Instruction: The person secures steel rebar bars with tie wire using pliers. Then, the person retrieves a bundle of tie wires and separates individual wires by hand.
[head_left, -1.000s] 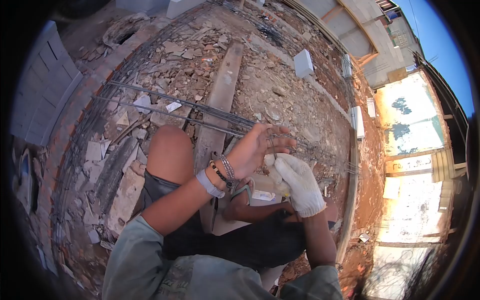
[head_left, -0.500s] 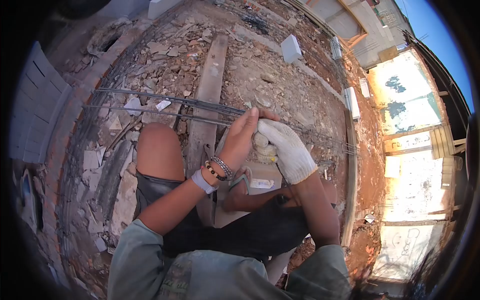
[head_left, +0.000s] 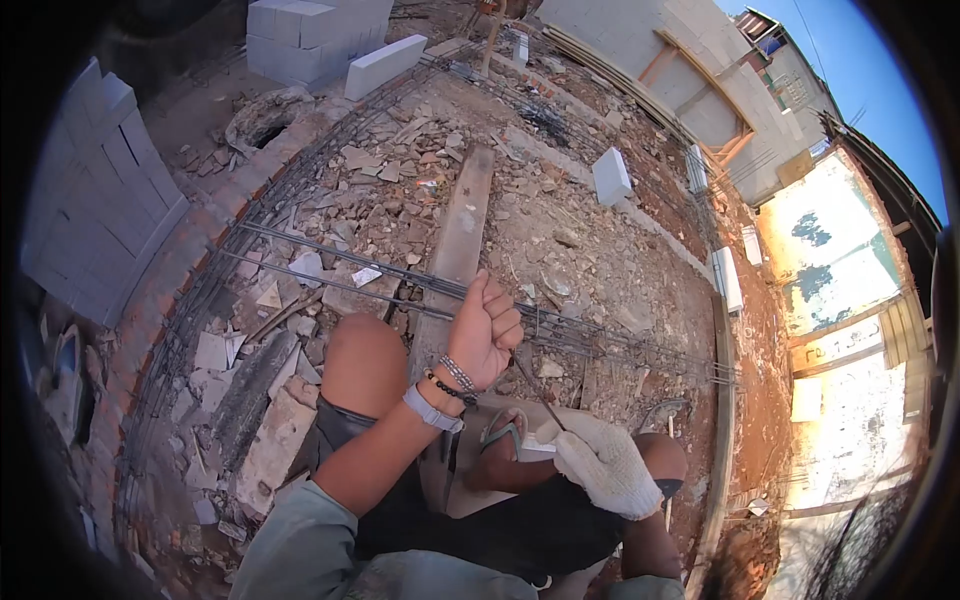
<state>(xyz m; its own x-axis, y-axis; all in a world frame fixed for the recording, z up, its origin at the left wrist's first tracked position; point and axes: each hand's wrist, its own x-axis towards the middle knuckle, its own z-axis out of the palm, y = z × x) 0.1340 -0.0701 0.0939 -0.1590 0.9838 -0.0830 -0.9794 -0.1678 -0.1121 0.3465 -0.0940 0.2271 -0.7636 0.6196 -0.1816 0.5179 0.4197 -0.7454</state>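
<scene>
My bare left hand [head_left: 483, 335], with bracelets and a pale band at the wrist, is closed in a fist over the steel reinforcing bars [head_left: 380, 268]. The bars run across in front of my knees and pass beneath the fist. From the lower side of this fist, a thin dark wire [head_left: 538, 393] slants down to my right hand [head_left: 607, 470]. That hand wears a white knitted glove and is closed around the wire's lower end, close to my right knee. What lies inside the left fist is mostly hidden by the fingers.
A wooden plank [head_left: 466, 220] lies over broken rubble [head_left: 400, 185]. More bars follow the brick edge [head_left: 190, 270] on the left. Pale blocks [head_left: 105, 200] are stacked there, and a single white block [head_left: 612, 177] stands farther ahead. My sandalled foot [head_left: 505, 430] is below my hands.
My hands were together at the bars and have separated. The gloved right hand moved down toward my knee, exposing the wire between them. My left hand closed into a fist; the camera view shifted.
</scene>
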